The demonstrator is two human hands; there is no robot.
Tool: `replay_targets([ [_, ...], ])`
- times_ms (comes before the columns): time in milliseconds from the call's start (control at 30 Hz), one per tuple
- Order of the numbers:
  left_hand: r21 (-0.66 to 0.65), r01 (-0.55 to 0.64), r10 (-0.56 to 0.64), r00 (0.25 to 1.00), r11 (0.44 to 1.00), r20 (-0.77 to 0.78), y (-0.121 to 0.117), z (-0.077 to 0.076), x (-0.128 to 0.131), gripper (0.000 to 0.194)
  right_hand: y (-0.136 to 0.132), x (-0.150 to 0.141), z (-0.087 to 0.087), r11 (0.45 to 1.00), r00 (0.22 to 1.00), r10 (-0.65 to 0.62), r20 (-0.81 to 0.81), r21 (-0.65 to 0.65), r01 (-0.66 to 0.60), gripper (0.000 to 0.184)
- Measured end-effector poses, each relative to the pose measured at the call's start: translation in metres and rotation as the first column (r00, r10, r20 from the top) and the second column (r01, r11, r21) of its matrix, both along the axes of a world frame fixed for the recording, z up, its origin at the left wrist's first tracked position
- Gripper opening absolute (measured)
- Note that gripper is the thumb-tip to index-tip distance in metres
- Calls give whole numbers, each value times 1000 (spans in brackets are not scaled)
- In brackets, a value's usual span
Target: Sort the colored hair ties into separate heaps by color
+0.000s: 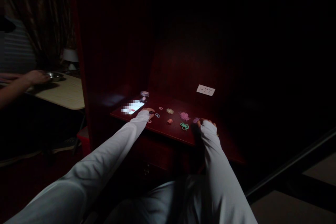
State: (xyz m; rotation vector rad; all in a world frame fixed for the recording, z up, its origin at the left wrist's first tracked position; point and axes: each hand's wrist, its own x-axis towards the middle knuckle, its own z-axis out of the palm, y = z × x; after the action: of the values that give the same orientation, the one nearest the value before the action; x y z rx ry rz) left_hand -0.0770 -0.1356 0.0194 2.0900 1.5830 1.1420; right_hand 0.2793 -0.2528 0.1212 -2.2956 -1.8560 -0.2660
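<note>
My left hand reaches onto the dark red desk top, its thumb and fingers apart beside light blue hair ties. A dark spot shows between those fingers, too small to name. A pink ring lies just below this hand. My right hand is low over the desk beside a pile of thin purple bands; its fingers look spread, though the sleeve covers part of them. Between the hands lie a pink pile, a cream pile, green hair ties and orange ones.
A lit phone lies at the desk's left, with a small clear round container behind it. A white socket plate is on the back panel. To the left, another person's hand is at a metal bowl on a pale table.
</note>
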Motion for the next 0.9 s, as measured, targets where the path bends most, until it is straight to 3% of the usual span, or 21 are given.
replay_targets([
  [133, 92, -4, -19, 968, 996, 251, 3, 3, -5, 20, 0, 1, 0, 1000, 1000, 2, -15, 3, -2, 40],
  [200, 111, -9, -25, 954, 994, 300, 3, 6, -9, 21, 0, 1, -1, 1000, 1000, 10, -8, 18, -10, 40],
  [267, 93, -8, -15, 968, 996, 249, -1, 9, -11, 17, 0, 1, -1, 1000, 1000, 14, -2, 24, -14, 40],
  [367, 43, -4, 3, 999, 999, 35, -10, 12, -5, 8, 0, 0, -2, 1000, 1000, 12, 3, 22, -12, 40],
  [500, -5, -38, 37, 984, 999, -174, -19, 13, 7, 17, 0, 0, -2, 1000, 1000, 25, 2, 16, -25, 40],
  [733, 49, -70, 77, 986, 996, -148, -18, 13, 4, 18, 2, 5, -4, 999, 999, 33, 9, 13, -33, 40],
  [900, 7, -86, 86, 977, 996, -196, -21, 15, 4, 19, 0, 8, -8, 997, 998, 70, 3, 39, -70, 41],
])
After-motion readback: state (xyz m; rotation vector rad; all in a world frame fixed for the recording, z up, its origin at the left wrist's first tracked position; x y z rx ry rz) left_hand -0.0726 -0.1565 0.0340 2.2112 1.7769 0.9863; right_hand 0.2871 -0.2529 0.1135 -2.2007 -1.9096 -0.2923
